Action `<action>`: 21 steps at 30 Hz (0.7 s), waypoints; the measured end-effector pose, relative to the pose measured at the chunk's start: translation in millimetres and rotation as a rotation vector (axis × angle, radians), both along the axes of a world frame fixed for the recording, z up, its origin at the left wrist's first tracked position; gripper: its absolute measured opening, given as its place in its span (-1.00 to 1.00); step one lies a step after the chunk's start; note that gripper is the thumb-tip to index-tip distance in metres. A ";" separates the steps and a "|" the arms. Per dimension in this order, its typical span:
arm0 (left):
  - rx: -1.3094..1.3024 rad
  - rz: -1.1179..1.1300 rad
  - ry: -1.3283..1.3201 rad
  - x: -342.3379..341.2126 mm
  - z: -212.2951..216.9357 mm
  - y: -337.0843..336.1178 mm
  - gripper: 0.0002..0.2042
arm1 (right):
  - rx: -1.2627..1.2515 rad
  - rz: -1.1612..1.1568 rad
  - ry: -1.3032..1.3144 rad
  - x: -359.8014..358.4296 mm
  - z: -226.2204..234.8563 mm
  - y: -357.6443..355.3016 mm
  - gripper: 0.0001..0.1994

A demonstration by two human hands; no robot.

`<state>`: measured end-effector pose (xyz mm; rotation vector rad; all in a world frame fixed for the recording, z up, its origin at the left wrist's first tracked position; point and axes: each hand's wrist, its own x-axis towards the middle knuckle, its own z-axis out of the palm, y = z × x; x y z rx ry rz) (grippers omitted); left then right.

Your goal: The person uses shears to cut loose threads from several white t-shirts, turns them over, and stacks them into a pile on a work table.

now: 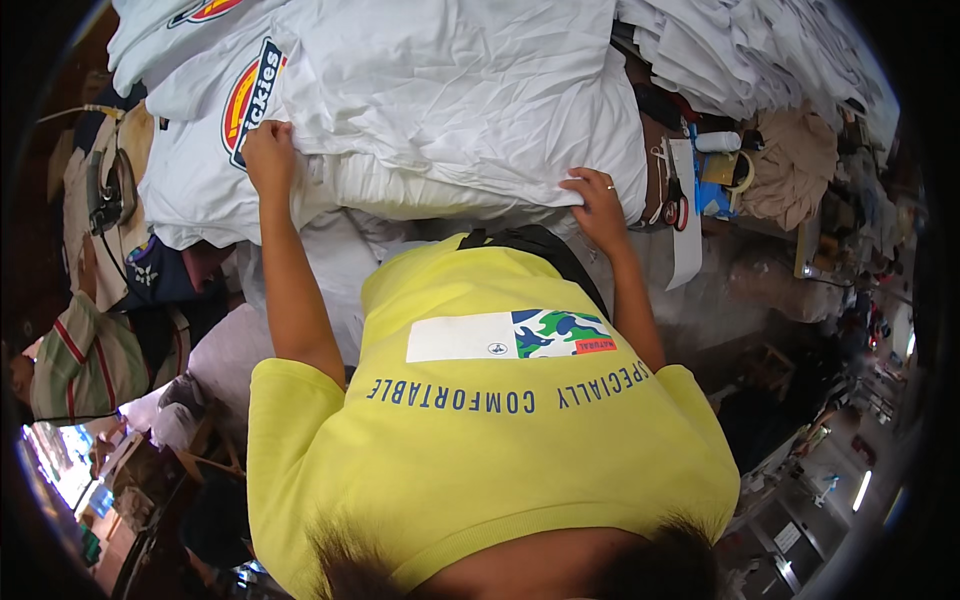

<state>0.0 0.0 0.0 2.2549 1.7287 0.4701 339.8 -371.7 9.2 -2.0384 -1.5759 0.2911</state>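
A white T-shirt (pixel 440 100) lies spread and slightly wrinkled over a padded white surface in front of me. My left hand (pixel 270 158) is closed on its near left edge, beside a colourful printed emblem (pixel 252 105) on white cloth. Over at the near right corner, my right hand (pixel 600 208), with a ring on one finger, pinches the hem between thumb and fingers. The fingertips of the left hand are partly hidden by its back. More white shirt cloth (pixel 185 190) hangs at the left, under and beside the left hand.
White garments (pixel 740 50) are heaped at the far right. Red-handled scissors (pixel 676 205), a tape roll (pixel 742 172) and crumpled brown cloth (pixel 790 170) lie at the right edge. An iron-like tool (pixel 112 190) stands at the left, above a striped bag (pixel 95 360).
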 end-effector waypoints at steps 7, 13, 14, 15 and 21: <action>0.214 -0.077 0.027 3.8 2.2 -7.0 -0.74 | 0.147 -0.143 0.076 0.7 -4.1 -25.8 -0.73; 0.268 -0.076 0.145 4.1 -11.8 -3.9 -0.79 | 0.183 -0.177 -0.066 5.2 -9.5 -39.5 -0.73; 0.287 -0.088 0.128 -0.8 -12.7 -3.7 -0.82 | 0.185 -0.187 -0.084 6.6 -10.5 -42.9 -0.73; 0.247 -0.050 0.050 -4.4 -13.6 -1.9 -0.83 | 0.187 -0.202 -0.104 9.6 -13.1 -48.0 -0.73; -0.026 0.291 -0.500 -33.4 4.0 -13.6 -0.84 | 0.195 -0.252 -0.143 19.9 -21.1 -68.3 -0.73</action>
